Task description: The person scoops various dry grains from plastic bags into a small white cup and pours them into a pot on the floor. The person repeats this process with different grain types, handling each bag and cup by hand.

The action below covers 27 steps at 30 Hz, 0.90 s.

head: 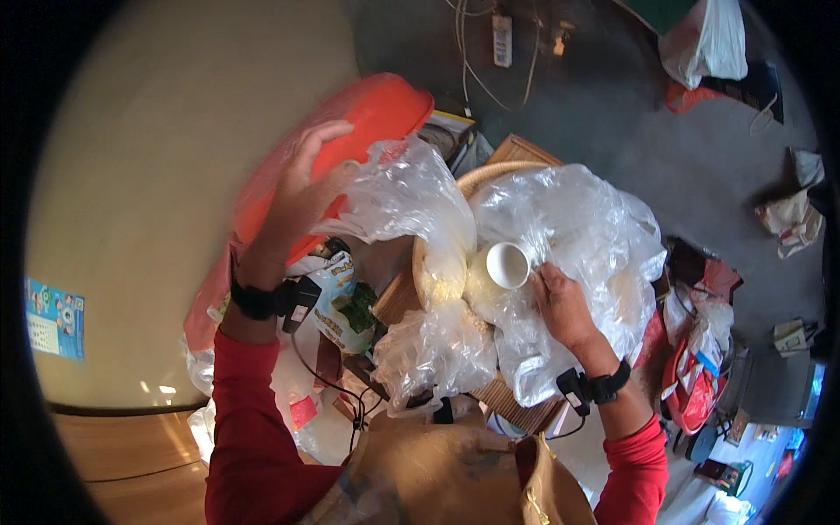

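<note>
Near the middle, a white cup [508, 266] is held at its side by my right hand [559, 302]; its mouth faces the camera. Around it lies a large clear plastic bag [584, 223] on a woven basket [489, 174]. My left hand [315, 170] is raised at the upper left, thumb and fingers apart, at the edge of another clear plastic bag [420, 190]. Whether the thumb pins the bag cannot be told. Yellowish grainy stuff [446, 285] shows through the plastic between the two bags.
A red plastic basin [374, 105] leans by the wall behind my left hand. A printed food packet [341, 302] lies below it. A power strip [502, 41] with cables is on the dark floor at the top. Red and clear bags [695, 380] sit at the right.
</note>
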Each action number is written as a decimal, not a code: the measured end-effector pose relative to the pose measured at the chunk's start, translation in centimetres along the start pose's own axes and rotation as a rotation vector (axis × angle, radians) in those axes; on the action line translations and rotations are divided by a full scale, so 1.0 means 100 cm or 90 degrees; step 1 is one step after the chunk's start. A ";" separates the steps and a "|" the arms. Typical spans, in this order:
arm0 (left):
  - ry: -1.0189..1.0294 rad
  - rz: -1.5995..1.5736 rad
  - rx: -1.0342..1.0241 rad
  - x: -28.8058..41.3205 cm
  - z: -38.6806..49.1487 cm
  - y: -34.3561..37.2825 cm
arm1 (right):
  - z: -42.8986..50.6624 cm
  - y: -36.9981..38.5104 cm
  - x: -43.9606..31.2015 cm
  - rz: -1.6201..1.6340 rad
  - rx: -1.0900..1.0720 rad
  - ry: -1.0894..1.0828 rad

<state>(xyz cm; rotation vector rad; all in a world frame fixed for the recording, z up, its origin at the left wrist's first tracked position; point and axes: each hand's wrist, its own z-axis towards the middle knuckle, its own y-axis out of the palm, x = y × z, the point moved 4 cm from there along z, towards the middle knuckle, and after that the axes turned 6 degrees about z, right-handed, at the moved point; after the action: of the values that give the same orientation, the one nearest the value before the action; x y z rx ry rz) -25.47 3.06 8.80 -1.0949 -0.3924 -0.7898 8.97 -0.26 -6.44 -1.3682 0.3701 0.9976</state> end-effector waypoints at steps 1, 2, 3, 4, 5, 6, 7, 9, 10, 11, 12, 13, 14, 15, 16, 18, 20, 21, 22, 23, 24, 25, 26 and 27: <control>-0.058 -0.006 -0.011 -0.010 -0.003 0.000 | 0.000 0.001 0.002 0.011 -0.020 0.035; -0.115 -0.014 -0.022 -0.020 -0.008 0.000 | 0.000 0.002 0.003 0.026 -0.032 0.053; -0.194 -0.015 -0.032 -0.028 -0.013 0.000 | 0.002 0.002 0.002 0.040 -0.043 0.071; -0.180 -0.067 -0.100 -0.030 -0.016 0.007 | -0.002 0.001 0.006 0.162 -0.079 0.185; -0.187 -0.111 -0.170 -0.030 -0.020 0.016 | 0.000 -0.001 0.003 0.229 -0.072 0.210; -0.195 -0.157 -0.241 -0.028 -0.025 0.026 | -0.001 -0.003 -0.002 0.296 -0.066 0.237; -0.231 -0.189 -0.317 -0.025 -0.030 0.036 | 0.000 -0.005 -0.008 0.357 -0.058 0.275; -0.259 -0.247 -0.345 -0.015 -0.035 0.048 | 0.003 -0.019 -0.026 0.470 -0.039 0.267; -0.256 -0.302 -0.356 -0.007 -0.036 0.056 | 0.006 -0.028 -0.036 0.496 -0.018 0.257; -0.220 -0.288 -0.346 0.001 -0.037 0.064 | 0.009 -0.038 -0.046 0.514 0.012 0.263; -0.152 -0.306 -0.329 0.012 -0.036 0.070 | 0.015 -0.049 -0.058 0.505 0.029 0.231; -0.096 -0.314 -0.316 0.021 -0.036 0.076 | 0.022 -0.060 -0.072 0.520 0.050 0.168; -0.059 -0.263 -0.330 0.027 -0.039 0.080 | 0.028 -0.067 -0.084 0.537 0.045 0.149; -0.053 -0.247 -0.344 0.033 -0.042 0.086 | 0.035 -0.072 -0.097 0.563 0.041 0.109; -0.036 -0.224 -0.351 0.039 -0.046 0.093 | 0.040 -0.072 -0.108 0.566 -0.005 0.117; 0.024 -0.177 -0.339 0.050 -0.053 0.107 | 0.050 -0.066 -0.128 0.602 -0.111 0.084; 0.070 -0.096 -0.343 0.057 -0.059 0.116 | 0.054 -0.050 -0.138 0.521 -0.213 0.092; 0.089 -0.050 -0.350 0.059 -0.063 0.120 | 0.055 -0.040 -0.140 0.502 -0.253 0.072; 0.088 -0.044 -0.354 0.059 -0.066 0.120 | 0.056 -0.034 -0.136 0.430 -0.250 0.092; 0.086 -0.035 -0.363 0.059 -0.070 0.119 | 0.057 -0.028 -0.132 0.382 -0.252 0.084; 0.083 -0.026 -0.373 0.058 -0.075 0.117 | 0.056 -0.021 -0.125 0.339 -0.258 0.100; 0.080 -0.018 -0.384 0.058 -0.079 0.114 | 0.056 -0.020 -0.120 0.304 -0.236 0.066; 0.151 -0.033 -0.310 0.062 -0.081 0.104 | 0.056 -0.020 -0.112 0.275 -0.216 0.057; 0.148 -0.012 -0.297 0.060 -0.083 0.097 | 0.054 -0.022 -0.102 0.251 -0.197 0.065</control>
<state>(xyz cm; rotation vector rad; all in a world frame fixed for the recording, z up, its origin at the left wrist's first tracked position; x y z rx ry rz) -15.07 -4.45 2.94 -1.4121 -0.0166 -1.0441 3.15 1.13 3.71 -1.6671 0.5976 1.3541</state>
